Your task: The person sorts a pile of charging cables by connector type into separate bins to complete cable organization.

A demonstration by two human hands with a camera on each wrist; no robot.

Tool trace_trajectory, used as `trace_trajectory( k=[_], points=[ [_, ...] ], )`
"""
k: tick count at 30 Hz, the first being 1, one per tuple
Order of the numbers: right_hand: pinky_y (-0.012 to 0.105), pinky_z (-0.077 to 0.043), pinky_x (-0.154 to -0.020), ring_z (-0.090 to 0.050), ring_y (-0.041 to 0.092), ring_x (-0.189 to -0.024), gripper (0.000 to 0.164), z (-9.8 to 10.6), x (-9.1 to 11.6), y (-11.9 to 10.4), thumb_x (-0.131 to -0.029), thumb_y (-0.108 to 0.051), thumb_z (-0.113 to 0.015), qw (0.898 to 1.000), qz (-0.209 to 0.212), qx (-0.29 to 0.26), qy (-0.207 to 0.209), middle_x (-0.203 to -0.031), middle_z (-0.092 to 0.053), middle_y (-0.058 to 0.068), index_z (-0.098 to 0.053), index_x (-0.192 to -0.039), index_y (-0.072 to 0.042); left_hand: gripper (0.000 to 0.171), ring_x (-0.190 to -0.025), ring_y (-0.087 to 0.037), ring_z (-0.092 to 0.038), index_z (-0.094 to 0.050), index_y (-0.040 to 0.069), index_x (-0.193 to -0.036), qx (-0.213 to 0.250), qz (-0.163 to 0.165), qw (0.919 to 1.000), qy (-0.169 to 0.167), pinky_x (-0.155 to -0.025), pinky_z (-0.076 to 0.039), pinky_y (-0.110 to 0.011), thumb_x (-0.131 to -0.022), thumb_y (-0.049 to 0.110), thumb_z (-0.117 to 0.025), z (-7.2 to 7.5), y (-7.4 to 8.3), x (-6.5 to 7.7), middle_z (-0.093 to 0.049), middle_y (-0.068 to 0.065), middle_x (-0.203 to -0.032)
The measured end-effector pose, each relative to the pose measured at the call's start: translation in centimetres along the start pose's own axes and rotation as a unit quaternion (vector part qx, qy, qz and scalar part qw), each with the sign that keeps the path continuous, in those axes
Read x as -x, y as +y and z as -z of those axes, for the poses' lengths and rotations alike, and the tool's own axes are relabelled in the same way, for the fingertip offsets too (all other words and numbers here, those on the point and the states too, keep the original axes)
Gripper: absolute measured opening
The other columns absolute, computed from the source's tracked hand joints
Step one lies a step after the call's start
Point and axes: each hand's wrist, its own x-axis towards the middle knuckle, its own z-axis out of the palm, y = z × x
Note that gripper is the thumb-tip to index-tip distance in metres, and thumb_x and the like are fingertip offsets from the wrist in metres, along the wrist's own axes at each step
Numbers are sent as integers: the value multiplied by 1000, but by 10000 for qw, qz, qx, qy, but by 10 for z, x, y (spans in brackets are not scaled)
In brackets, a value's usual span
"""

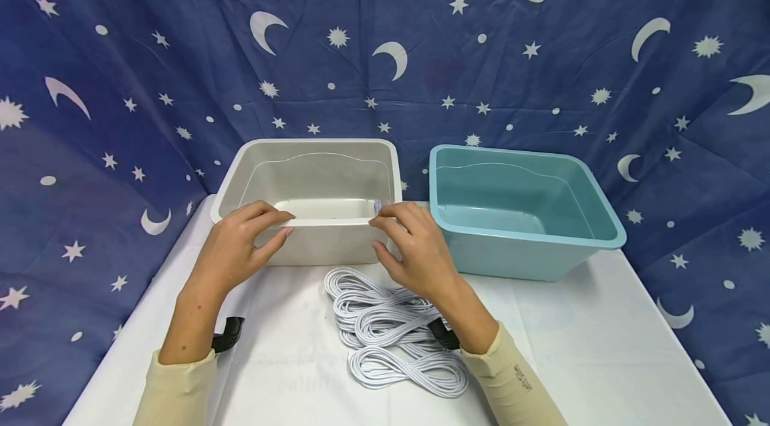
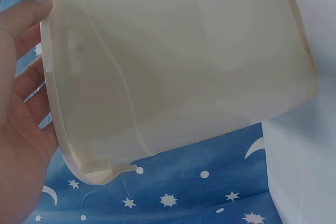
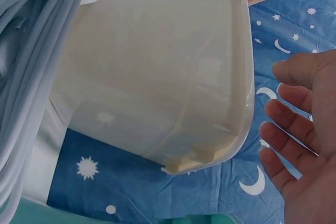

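A light grey plastic bin [image 1: 325, 247] stands at the back of the table. My left hand [image 1: 236, 247] holds its front rim toward the left, thumb outside and fingers over the edge. In the left wrist view the thumb of that hand [image 2: 23, 114] lies on the rim. My right hand [image 1: 416, 249] is at the right end of the same rim, fingers loosely bent. The right wrist view shows this hand [image 3: 310, 129] slightly apart from the bin, holding nothing. Several coiled bundles of white cord [image 1: 385, 319] lie in front of the bin, partly under the right forearm.
A teal bin [image 1: 511, 255] stands to the right of the grey one. A white cloth [image 1: 289, 372] covers the table. Behind and at the sides hangs a blue cloth [image 1: 361, 5] with moons and stars. A small purplish mark [image 1: 377, 206] shows inside the grey bin.
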Motion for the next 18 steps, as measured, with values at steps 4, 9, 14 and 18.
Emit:
trace_trajectory(
  k=[4, 9, 14, 18],
  points=[
    [44, -50, -98, -63, 28, -114, 25, 2, 3, -2, -90, -11, -77, 9999, -6, 30, -119, -119, -69, 8, -74, -115, -8, 19, -86, -22, -70, -81, 11, -109, -3, -18, 10000, 8, -73, -58, -44, -91, 19, -84, 0, 0, 0, -70, -1, -99],
    [43, -50, -94, -63, 26, -113, 25, 4, 9, -3, -91, -11, -77, 9997, -13, 73, -248, -119, -68, 7, -74, -115, -9, 20, -87, -23, -70, -81, 11, -109, 17, -50, 10000, 7, -74, -58, -44, -91, 19, -84, 0, -1, 1, -71, -2, -100],
    [42, -51, -93, -63, 26, -112, 26, 7, 14, -3, -91, -12, -76, 9993, 18, 109, -363, -118, -68, 6, -73, -116, -9, 21, -88, -23, -71, -81, 11, -110, 41, -64, 10000, 11, -75, -58, -45, -91, 19, -84, 0, -2, 0, -71, -1, -100],
    [42, -51, -92, -62, 25, -112, 27, 8, 19, -2, -90, -12, -78, 9989, 18, 123, -456, -119, -68, 5, -73, -117, -9, 22, -89, -23, -70, -80, 11, -111, 85, -75, 9999, 25, -77, -57, -44, -91, 18, -85, 0, -2, -1, -71, -1, -102]
  ],
)
